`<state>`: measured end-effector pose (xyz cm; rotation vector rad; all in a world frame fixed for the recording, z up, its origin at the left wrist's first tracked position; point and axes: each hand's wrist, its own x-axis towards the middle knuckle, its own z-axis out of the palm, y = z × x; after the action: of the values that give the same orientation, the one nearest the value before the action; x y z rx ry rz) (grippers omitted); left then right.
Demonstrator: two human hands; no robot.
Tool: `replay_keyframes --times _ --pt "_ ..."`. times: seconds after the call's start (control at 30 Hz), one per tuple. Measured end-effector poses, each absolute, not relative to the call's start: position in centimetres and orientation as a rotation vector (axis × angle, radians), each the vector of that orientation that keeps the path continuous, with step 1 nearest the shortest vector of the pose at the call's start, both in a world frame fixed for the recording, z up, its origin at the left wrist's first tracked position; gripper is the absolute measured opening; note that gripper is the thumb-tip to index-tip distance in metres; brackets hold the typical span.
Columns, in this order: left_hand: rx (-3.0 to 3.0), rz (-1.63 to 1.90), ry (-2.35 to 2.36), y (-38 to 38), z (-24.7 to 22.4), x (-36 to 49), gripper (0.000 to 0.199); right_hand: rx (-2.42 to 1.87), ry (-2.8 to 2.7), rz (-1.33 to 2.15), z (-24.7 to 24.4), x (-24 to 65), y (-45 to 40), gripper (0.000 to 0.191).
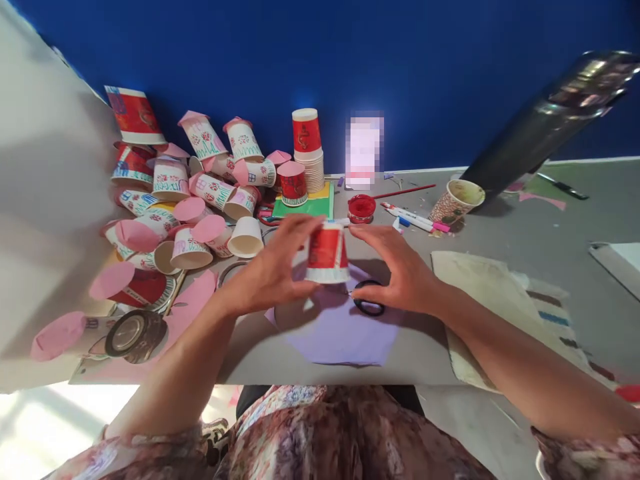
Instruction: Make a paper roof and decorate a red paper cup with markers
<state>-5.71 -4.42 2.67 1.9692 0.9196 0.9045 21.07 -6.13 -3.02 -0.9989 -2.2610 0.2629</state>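
Observation:
A red and white paper cup, upside down with its wide rim lowest, is in front of me over a sheet of purple paper. My left hand curls round the cup's left side, fingers at its top and thumb near the rim. To the right of the cup, my right hand is open, thumb and fingers spread apart. Black-handled scissors lie on the purple paper by my right thumb; their blades are mostly hidden.
Decorated cups with pink paper tops are heaped at the left. A cup stack, red paint jar, markers and patterned cup stand or lie behind. A pale cloth and dark flask are at right.

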Motion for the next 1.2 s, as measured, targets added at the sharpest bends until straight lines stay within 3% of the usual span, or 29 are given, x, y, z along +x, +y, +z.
replay_keyframes --times 0.1,0.17,0.4,0.63,0.8,1.2 --pt "1.896 1.098 1.123 -5.4 2.1 -7.9 0.087 -1.314 -2.44 0.337 -1.9 21.5 -6.4 0.025" --pt "1.79 1.228 1.133 -6.7 0.8 -9.1 0.089 -1.496 -2.633 0.437 -1.3 21.6 -6.7 0.017" --pt "1.341 1.249 0.958 -10.5 -4.2 -9.8 0.077 -1.606 -2.856 0.451 -1.5 20.8 -7.2 0.015" --pt "1.182 1.325 1.049 -10.9 -3.2 -9.2 0.074 -1.646 -2.817 0.391 -1.5 20.4 -7.0 0.013" --pt "1.049 1.125 0.821 -12.5 -4.4 -6.7 0.075 -1.741 -2.75 0.35 -1.1 20.2 -7.0 0.017" --pt "0.996 1.079 0.941 -12.4 -3.8 -6.0 0.07 -2.019 -2.569 0.23 0.6 23.2 -7.6 0.02"
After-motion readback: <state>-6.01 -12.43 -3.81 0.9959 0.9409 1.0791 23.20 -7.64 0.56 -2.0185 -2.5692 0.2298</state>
